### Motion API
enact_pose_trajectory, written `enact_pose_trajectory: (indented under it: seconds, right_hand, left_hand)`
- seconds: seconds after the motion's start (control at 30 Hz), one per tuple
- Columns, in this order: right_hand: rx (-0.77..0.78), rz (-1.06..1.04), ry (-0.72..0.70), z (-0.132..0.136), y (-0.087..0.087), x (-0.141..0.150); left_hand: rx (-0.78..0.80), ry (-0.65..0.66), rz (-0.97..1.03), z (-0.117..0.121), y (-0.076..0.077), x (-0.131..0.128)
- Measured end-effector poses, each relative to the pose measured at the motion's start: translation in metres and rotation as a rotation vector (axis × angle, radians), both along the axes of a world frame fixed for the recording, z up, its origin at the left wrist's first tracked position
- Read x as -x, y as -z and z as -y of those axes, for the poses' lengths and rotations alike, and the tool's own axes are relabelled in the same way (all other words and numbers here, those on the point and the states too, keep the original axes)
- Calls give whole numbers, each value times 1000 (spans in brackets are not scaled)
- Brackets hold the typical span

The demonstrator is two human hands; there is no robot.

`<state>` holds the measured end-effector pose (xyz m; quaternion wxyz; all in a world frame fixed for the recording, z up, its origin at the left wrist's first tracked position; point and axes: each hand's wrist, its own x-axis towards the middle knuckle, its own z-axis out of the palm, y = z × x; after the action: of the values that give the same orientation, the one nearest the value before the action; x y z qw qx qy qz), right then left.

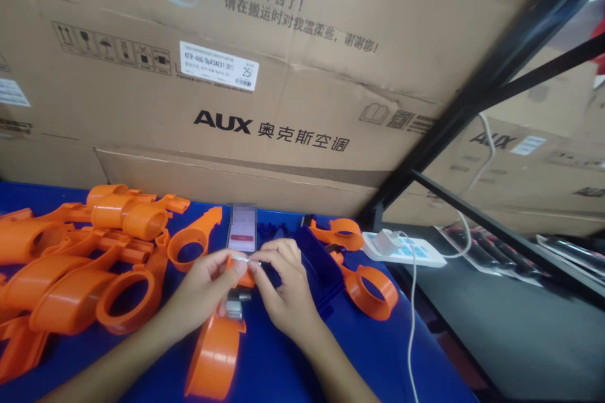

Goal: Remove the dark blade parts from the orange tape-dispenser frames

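Both my hands meet low in the middle of the head view over a blue table (pixel 378 359). My left hand (pixel 203 286) and my right hand (pixel 283 283) pinch together on a small silvery part (pixel 246 259) at the top of an orange plastic ring-shaped piece (pixel 215 359) that lies under them. The fingers of both hands are closed round that spot. Just behind the hands a phone (pixel 241 233) stands upright with a lit screen.
A heap of orange ring pieces (pixel 85 258) fills the table's left side. Two more orange rings (pixel 371 286) and a dark blue tray (pixel 321 264) lie to the right. A white power strip (pixel 404 249) with a cable sits beyond. Large cardboard boxes (pixel 265 75) and a black frame (pixel 472 101) stand behind.
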<state>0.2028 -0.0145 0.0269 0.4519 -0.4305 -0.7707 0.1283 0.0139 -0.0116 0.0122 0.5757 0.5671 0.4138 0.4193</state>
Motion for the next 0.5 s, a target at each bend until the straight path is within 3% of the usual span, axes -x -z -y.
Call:
enact_pose_trajectory:
  seconds: [0.33,0.5]
  right_hand:
    - [47,-30,52,-9,-7,-18]
    - [-23,-78,189,-19,-10,-40]
  left_hand:
    - [80,-202,90,-13,-3,16]
    - [136,-198,302,-19,-12,27]
